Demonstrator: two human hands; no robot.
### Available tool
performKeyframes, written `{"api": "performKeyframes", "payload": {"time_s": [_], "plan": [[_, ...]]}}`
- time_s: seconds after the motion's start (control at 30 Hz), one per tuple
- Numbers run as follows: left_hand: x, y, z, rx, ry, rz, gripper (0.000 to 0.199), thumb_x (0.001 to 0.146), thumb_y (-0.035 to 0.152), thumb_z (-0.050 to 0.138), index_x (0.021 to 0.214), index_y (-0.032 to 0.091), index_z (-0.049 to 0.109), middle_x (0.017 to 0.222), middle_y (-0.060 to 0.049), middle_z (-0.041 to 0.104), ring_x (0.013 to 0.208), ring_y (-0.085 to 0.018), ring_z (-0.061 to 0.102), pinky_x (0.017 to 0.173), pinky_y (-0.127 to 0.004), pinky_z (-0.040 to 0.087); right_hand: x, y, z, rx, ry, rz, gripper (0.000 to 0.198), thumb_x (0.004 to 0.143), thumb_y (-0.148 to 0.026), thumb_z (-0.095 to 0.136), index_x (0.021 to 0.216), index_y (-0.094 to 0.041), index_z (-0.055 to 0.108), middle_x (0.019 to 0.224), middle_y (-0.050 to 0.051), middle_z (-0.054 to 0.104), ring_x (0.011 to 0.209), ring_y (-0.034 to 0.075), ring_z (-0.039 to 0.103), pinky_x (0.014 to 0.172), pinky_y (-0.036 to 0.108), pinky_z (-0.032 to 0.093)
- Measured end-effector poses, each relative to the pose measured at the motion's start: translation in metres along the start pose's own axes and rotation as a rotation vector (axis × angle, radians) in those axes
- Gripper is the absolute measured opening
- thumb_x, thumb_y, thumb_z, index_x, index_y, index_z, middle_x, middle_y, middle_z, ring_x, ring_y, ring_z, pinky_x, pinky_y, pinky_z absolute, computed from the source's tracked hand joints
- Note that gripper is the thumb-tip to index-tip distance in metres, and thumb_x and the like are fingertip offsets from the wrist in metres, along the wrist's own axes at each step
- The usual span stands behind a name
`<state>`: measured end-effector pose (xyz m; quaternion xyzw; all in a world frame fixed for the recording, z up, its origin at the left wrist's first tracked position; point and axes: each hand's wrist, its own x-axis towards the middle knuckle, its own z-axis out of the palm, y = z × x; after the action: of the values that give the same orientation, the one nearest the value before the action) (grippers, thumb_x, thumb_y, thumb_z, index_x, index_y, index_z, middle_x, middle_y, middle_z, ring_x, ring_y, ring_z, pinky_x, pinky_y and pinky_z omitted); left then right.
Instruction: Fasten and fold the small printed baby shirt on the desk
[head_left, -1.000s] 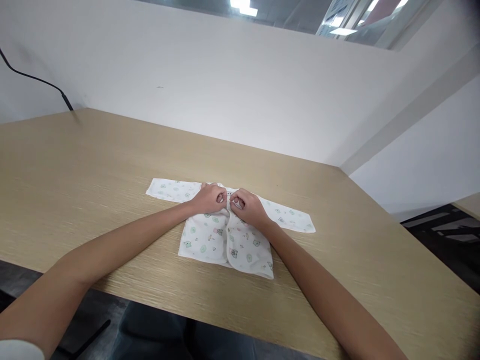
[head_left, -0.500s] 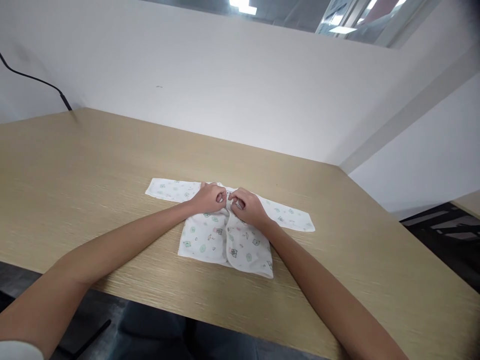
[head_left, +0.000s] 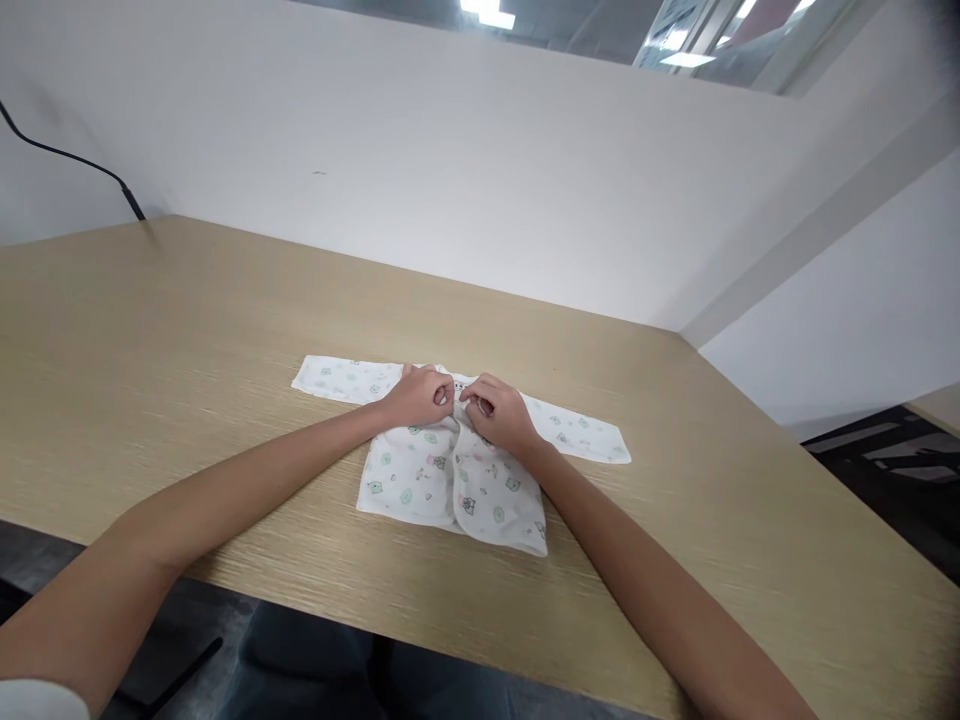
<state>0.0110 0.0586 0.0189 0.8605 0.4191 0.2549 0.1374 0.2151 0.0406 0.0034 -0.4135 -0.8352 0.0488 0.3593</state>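
A small white baby shirt (head_left: 420, 485) with a green and grey print lies flat on the wooden table (head_left: 150, 330), sleeves spread to the left and right. My left hand (head_left: 417, 397) and my right hand (head_left: 496, 413) meet at the collar, at the top of the front opening. Each hand pinches one edge of the cloth with curled fingers, and the fingertips almost touch each other. What sits between the fingertips is hidden.
A white partition wall (head_left: 450, 170) runs along the table's far edge. A black cable (head_left: 75, 160) hangs down the wall at the far left. The table's right edge drops to a dark floor (head_left: 892, 470).
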Motion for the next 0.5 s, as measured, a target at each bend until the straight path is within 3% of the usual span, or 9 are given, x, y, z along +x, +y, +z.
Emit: {"api": "performKeyframes", "payload": {"time_s": [0.5], "plan": [[0.0001,-0.0031,0.0022,-0.024,0.01,0.011,0.007,0.078,0.02,0.058,0.073,0.02,0.064,0.069,0.002,0.064,0.081,-0.019,0.06,0.078,-0.033,0.03,-0.0021,0.0044,0.0026,-0.106,0.002,-0.049,0.024,0.086,-0.013,0.052,0.086,-0.021,0.074,0.092,0.004,0.069,0.068,0.013,0.057,0.064,0.026,0.041]]}}
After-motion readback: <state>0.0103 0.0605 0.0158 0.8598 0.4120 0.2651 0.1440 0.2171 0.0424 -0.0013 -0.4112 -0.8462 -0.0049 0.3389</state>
